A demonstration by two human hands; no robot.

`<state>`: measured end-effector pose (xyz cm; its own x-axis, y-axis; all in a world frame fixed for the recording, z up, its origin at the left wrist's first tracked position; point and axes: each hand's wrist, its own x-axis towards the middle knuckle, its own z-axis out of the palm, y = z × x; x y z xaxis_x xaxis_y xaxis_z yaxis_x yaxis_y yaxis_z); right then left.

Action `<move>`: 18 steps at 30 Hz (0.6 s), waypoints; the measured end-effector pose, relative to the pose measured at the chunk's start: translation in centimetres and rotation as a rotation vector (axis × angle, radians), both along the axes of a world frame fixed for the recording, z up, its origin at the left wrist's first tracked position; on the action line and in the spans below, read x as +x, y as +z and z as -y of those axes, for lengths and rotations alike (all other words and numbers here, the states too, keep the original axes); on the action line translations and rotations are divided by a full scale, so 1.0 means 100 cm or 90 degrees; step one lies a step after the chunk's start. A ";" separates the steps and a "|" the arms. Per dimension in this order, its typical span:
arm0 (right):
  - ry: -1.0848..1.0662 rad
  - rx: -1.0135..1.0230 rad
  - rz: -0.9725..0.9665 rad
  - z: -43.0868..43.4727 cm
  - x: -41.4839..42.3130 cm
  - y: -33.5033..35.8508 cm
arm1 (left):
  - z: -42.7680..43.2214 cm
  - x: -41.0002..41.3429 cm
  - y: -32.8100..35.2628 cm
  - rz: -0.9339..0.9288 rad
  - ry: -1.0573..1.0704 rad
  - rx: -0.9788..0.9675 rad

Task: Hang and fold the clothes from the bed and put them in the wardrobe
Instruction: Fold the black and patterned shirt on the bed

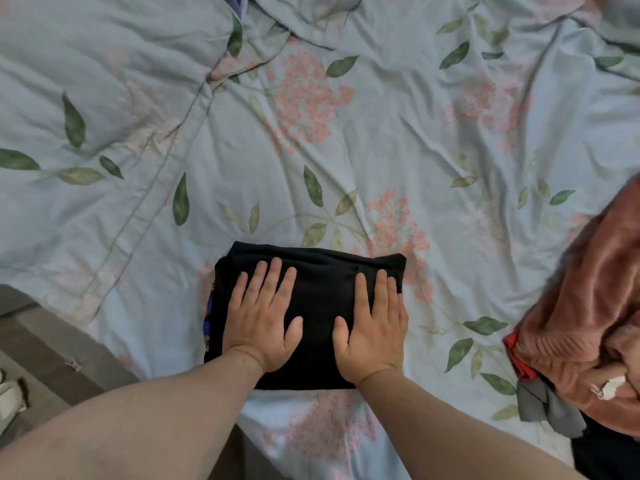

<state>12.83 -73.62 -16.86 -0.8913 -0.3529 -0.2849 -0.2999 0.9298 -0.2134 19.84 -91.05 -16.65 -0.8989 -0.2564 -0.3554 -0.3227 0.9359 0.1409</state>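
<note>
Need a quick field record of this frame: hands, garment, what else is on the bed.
left hand: flat, fingers straight, pressing on the black folded garment
right hand: flat, pressing on the same garment
garment state: folded into a compact rectangle, lying on the floral duvet
unfolded pile: rust-coloured fabric with red and grey pieces, at the right edge of the bed
wardrobe: not in view

We see a folded black garment (315,289) of matt, smooth knit cloth, with a strip of glossy blue and red print at its left edge. Under it lies a pale blue floral duvet cover (346,140), a soft woven cotton-like cloth, matt and creased. At our right sits a rust-brown ribbed fleecy garment (585,306), plush and faintly lustrous, above a thin matt grey cloth (543,407).
</note>
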 end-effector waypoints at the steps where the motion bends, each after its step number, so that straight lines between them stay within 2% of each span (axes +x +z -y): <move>1: 0.003 0.004 0.001 0.000 0.000 -0.001 | 0.000 0.000 -0.001 -0.004 -0.001 -0.004; 18: 0.029 -0.037 -0.006 -0.005 0.001 -0.013 | -0.005 0.003 -0.009 -0.051 0.009 -0.053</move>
